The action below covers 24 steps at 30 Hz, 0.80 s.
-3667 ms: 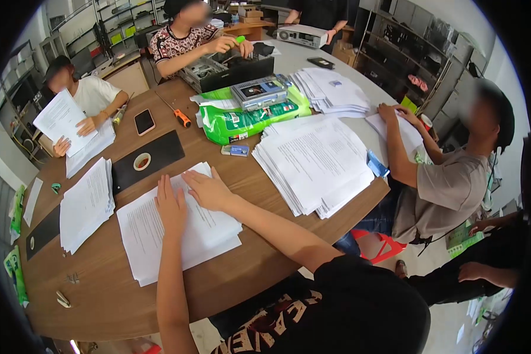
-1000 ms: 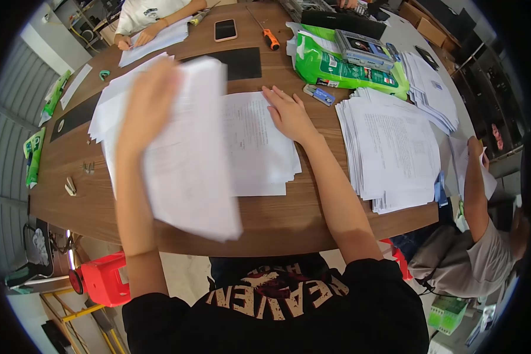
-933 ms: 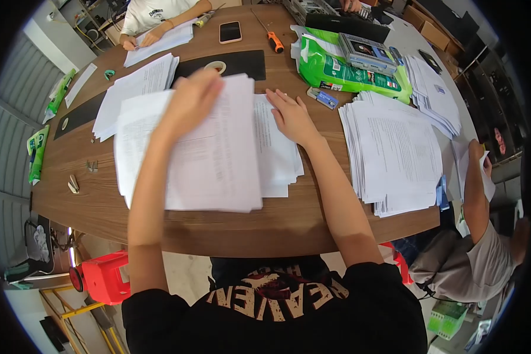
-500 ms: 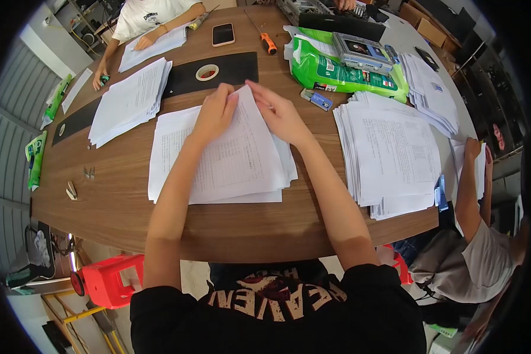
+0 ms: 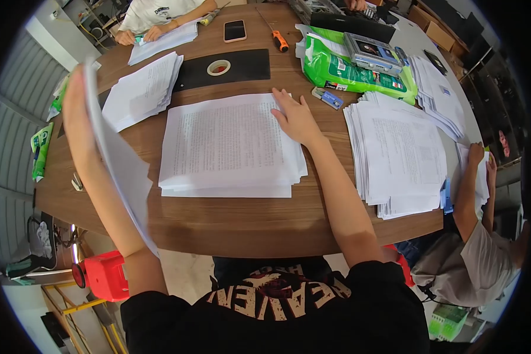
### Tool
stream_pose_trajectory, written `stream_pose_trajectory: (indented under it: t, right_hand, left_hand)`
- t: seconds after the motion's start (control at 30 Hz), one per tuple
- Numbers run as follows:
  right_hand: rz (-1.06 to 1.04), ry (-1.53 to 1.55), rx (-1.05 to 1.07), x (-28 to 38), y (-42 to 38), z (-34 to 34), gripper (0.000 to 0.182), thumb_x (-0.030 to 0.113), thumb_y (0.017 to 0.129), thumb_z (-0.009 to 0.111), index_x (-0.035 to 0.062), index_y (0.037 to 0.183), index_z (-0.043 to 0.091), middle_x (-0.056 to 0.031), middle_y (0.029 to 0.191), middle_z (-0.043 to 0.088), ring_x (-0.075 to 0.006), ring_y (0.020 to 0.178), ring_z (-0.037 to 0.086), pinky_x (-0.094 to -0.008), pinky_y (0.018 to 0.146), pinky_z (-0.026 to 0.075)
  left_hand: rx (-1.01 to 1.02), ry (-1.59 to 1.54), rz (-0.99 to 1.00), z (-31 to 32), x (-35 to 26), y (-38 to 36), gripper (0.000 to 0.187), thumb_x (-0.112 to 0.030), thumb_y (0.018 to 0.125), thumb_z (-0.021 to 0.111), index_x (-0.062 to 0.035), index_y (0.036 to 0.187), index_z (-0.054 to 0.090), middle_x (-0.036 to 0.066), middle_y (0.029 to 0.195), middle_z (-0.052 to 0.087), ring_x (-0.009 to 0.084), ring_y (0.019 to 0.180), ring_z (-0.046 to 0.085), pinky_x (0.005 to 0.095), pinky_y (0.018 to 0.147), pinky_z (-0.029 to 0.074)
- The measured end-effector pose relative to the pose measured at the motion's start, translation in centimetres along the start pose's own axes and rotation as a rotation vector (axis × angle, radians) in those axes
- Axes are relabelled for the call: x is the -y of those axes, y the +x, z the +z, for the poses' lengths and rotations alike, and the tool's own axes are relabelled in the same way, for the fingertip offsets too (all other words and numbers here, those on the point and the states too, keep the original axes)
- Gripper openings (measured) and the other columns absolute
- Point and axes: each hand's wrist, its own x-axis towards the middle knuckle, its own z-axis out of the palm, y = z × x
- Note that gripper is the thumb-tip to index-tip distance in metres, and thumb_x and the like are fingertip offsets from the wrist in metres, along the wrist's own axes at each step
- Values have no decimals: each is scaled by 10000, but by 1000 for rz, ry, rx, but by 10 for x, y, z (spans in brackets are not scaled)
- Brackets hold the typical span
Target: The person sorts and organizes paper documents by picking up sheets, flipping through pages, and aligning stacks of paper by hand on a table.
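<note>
Your left hand (image 5: 76, 121) grips lifted paper sheets (image 5: 123, 158), nearly edge-on and blurred, left of the printed stack (image 5: 224, 144) on the wooden table (image 5: 236, 230). Your right hand (image 5: 296, 120) rests on the stack's far right corner, fingers open and spread. Beyond the stack, a tape roll (image 5: 219, 68) lies on a black panel (image 5: 251, 64).

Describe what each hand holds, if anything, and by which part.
The left hand holds rectangular white paper near its far end; the exact grip is blurred. The right hand grips nothing, resting on a white paper stack.
</note>
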Motion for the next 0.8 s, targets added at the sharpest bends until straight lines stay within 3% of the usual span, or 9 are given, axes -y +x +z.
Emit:
stream_pose_trajectory:
  t: [0.07,0.13,0.2,0.47,0.53,0.57,0.63,0.73,0.8]
  right_hand:
    - [5,-41,6,3,-1,5,443,177,884,509,63,1302,415,-194,1253,496,-284,1232,414,-557,1031,227]
    - [13,-92,0,5,0,5,435,172,883,510,65,1296,424,-181,1246,505,-270,1220,431,-561,1030,223]
    - [0,-3,23,5,1,4,403,130,885,502,72,1279,436,-174,1208,533,-304,1193,452,-588,1021,218]
    - [-131,-26,-99,20,10,-14,351,52,834,505,43,1184,525,-162,1047,621,-273,1102,540,-563,1003,273]
    - [153,899,81,36,17,-31,393,25,874,465,28,1266,446,-117,1260,522,-275,1193,469,-526,999,319]
    - [153,904,84,40,19,-38,393,25,874,465,28,1266,446,-117,1260,522,-275,1193,469,-526,999,319]
    - [210,1593,87,46,21,-48,486,18,885,457,51,1353,329,-78,1382,397,-240,1244,416,-444,988,374]
    - [155,1976,-8,49,22,-59,538,17,888,460,62,1382,252,-76,1421,324,-229,1257,392,-375,991,389]
    - [193,1903,-64,39,25,-55,473,31,894,460,49,1347,324,-84,1375,390,-243,1248,404,-330,1001,373]
  left_hand:
    - [423,310,36,3,21,-2,249,-230,938,434,-22,840,529,89,722,510,218,696,505,322,677,415]
    - [605,444,354,58,58,-34,223,-204,930,430,-17,847,519,176,734,499,330,682,505,385,633,411]
    - [686,413,303,95,86,-54,216,-201,915,438,-3,855,503,214,746,465,399,708,481,430,618,395]
    - [600,356,464,160,145,-91,192,-205,912,431,-44,867,524,102,944,588,284,910,542,405,779,354]
    - [667,332,378,160,148,-90,206,-216,922,423,-39,875,518,128,899,602,309,837,568,393,715,394]
    - [674,319,252,158,148,-93,217,-216,932,408,-36,868,512,145,839,594,331,774,566,376,656,401]
    - [682,315,128,153,142,-96,229,-216,942,394,-34,861,507,162,779,586,352,711,564,360,598,407]
    - [468,243,142,140,132,-96,245,-204,952,387,-24,828,498,162,713,599,337,622,586,364,522,398]
    - [94,117,210,124,123,-85,238,-173,948,406,-15,786,482,109,734,593,223,657,571,339,579,398]
